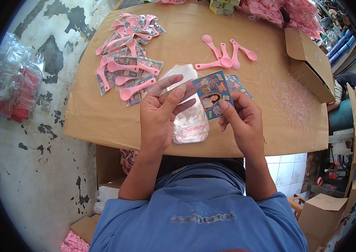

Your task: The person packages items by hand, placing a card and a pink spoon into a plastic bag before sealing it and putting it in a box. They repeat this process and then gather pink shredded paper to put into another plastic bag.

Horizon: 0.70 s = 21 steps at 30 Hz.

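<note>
Printed card (213,95) between both hands

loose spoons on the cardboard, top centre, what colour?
Pink, all of the loose spoons, lying bare on the brown cardboard sheet. Head view shows it clearly.

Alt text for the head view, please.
Two hands hold a printed card and a clear bag over a cardboard sheet: left hand on the bag, right hand on the card. Packed spoons lie left, loose pink spoons right.
</note>
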Available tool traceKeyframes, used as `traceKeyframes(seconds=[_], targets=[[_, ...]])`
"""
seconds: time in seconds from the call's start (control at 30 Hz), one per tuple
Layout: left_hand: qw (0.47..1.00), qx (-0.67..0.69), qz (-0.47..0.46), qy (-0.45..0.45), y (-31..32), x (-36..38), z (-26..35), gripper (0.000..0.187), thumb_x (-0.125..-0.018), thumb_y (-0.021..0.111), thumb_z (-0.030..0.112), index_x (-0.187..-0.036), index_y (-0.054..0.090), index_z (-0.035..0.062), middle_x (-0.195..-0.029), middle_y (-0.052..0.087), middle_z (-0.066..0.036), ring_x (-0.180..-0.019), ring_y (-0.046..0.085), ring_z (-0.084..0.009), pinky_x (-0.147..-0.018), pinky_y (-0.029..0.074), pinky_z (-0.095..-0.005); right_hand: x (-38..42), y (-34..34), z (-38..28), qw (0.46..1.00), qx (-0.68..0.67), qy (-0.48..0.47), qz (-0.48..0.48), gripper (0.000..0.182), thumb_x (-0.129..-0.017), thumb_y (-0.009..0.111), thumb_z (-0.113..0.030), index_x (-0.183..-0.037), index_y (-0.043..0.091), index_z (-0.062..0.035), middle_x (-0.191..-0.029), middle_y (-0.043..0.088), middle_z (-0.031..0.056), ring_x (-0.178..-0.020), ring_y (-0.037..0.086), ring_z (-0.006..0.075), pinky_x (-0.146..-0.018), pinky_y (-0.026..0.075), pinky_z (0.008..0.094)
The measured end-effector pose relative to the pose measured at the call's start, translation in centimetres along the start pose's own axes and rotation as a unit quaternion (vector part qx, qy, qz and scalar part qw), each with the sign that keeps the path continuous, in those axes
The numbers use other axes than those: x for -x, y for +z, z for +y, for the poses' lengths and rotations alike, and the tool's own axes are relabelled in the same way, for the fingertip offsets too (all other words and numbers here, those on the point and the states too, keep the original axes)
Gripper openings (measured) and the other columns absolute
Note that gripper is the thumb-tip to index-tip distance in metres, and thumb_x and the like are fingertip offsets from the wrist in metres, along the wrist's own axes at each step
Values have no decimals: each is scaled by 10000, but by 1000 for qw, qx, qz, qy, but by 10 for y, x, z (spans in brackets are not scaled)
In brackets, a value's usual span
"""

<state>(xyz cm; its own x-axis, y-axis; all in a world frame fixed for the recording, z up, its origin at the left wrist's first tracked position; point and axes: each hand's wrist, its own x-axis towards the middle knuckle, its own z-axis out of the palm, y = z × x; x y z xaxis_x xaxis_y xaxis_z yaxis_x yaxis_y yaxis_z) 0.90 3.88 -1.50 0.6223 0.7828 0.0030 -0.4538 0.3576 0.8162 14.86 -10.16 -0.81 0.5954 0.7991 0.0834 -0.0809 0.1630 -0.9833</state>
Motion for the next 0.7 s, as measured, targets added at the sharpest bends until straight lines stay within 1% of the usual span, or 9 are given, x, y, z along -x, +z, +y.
traceKeyframes(seconds=[0.1,0.2,0.3,0.4,0.5,0.6,0.7], targets=[[1000,-12,-4,8,5,-1,-2,347,-1013,670,81,-1325,596,-52,-1161,738,-231,-1050,751,-250,-895,638,-377,0,-11,-1,995,57,53,-66,218,-1034,680,-164,-1147,664,22,-833,652,-8,-669,586,30,-561,468,199],[999,-34,-42,8,-1,-1,-7,329,-1006,681,75,-1298,612,-59,-1082,761,-190,-989,757,-201,-862,635,-354,-3,-19,-8,985,98,75,-117,248,-1030,682,-157,-1188,650,32,-886,668,14,-718,612,43,-596,503,209],[999,-32,-28,6,5,-1,-8,317,-997,690,62,-1282,623,-61,-1028,770,-155,-928,758,-175,-839,633,-340,-7,-17,-6,997,43,32,-52,232,-1015,702,-139,-1170,641,23,-912,673,28,-736,626,57,-619,528,222],[999,-10,-38,5,4,-4,-10,317,-978,723,50,-1263,635,-59,-1076,770,-155,-964,750,-162,-861,632,-316,-10,-23,2,998,-15,40,-37,210,-996,724,-113,-1135,626,10,-925,674,31,-752,635,67,-636,538,228],[999,-1,-42,0,12,-2,-12,304,-972,731,41,-1250,649,-52,-1085,768,-135,-950,743,-151,-862,620,-308,-9,-10,3,997,-60,39,-25,197,-982,738,-92,-1106,613,-5,-920,671,29,-748,635,73,-627,529,226],[998,-19,-60,12,12,3,-19,291,-970,736,36,-1241,665,-42,-1102,763,-117,-954,731,-131,-871,598,-292,-11,1,2,999,-46,8,-19,194,-985,737,-97,-1107,612,-11,-932,670,20,-785,632,70,-666,521,220],[997,-54,-52,10,12,8,-15,321,-965,739,50,-1261,652,-37,-1154,755,-132,-1008,725,-155,-929,574,-324,-13,9,11,999,-30,-27,5,213,-995,728,-109,-1148,618,-9,-942,667,7,-827,623,60,-716,510,212]])
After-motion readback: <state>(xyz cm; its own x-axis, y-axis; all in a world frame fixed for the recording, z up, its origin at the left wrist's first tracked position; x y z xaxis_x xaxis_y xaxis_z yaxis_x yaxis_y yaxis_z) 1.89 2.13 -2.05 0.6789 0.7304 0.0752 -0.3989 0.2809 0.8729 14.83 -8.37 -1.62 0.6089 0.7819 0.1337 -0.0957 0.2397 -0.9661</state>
